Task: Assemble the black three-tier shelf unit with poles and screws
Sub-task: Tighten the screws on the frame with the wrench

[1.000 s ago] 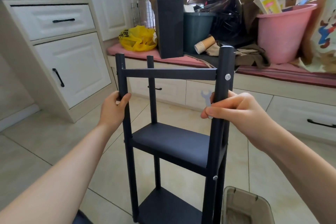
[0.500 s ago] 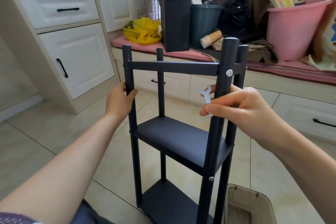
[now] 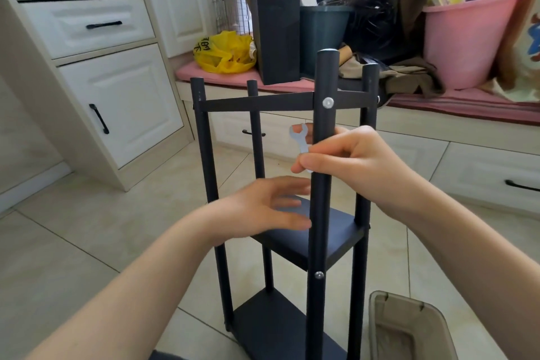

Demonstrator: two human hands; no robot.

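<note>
The black shelf unit (image 3: 280, 245) stands upright on the tiled floor, with several poles, a top tier seen edge-on, a middle tier and a bottom tier. Silver screw heads (image 3: 328, 102) show on the near right pole (image 3: 321, 184). My right hand (image 3: 350, 166) grips that pole at mid height and also pinches a small silver wrench (image 3: 298, 137). My left hand (image 3: 263, 207) hovers open over the middle tier, fingers spread, touching nothing I can see, between the near left pole (image 3: 207, 172) and the near right pole.
A translucent plastic bin (image 3: 409, 327) sits on the floor at the lower right. White cabinets (image 3: 117, 90) stand to the left. Behind the shelf a pink-cushioned bench (image 3: 455, 102) holds a black computer tower, a yellow bag, a dark bin and a pink tub (image 3: 464, 38).
My left hand has let go of the near left pole and moved right, over the middle tier. The right hand keeps its hold on the near right pole and the wrench.
</note>
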